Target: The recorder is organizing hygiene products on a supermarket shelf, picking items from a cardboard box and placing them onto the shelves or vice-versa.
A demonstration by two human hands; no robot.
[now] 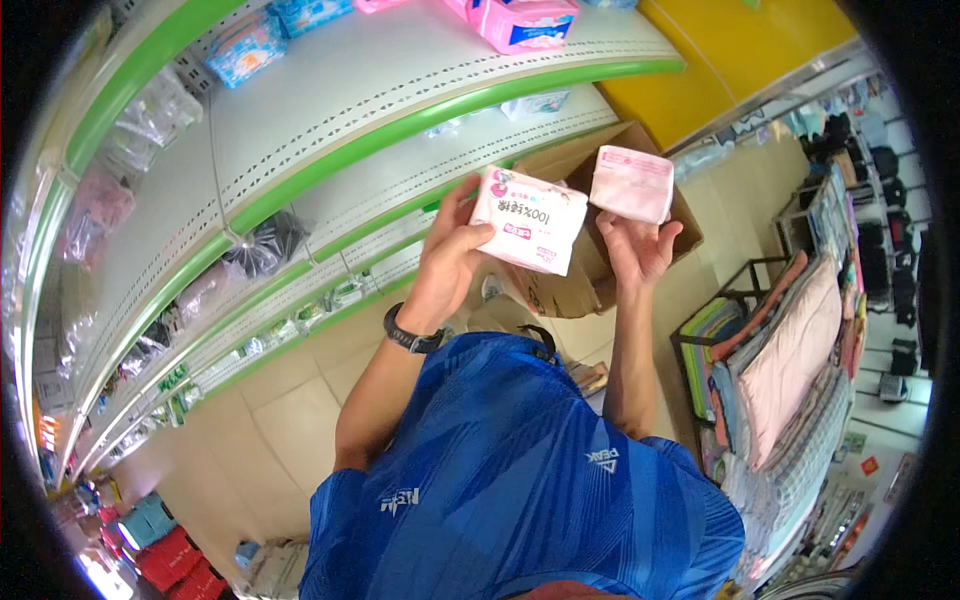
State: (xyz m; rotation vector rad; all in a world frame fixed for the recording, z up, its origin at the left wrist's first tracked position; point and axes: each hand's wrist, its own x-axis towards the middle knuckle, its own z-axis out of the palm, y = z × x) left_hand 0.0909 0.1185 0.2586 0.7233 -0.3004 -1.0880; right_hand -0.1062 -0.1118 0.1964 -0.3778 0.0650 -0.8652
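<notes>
My left hand (454,255) grips a white soft pack (531,219) with pink and dark print, which looks like sanitary pads. Its thumb lies on the front face and the other fingers go behind. On my right hand (637,251) rests a smaller-looking pale pink pack (632,184), its fingers partly hidden beneath and behind it, the thumb standing out to the side. The two packs are held side by side, nearly touching. Below them is an open cardboard box (574,289), whose inside is mostly hidden by the packs and hands.
Green-edged metal shelves (420,71) curve along the left and top. Pink packs (525,26) and blue packs (247,49) sit on the upper shelf. A yellow panel (675,67) borders the shelf end. To the right, a black metal rack (694,341) holds folded bedding (795,360).
</notes>
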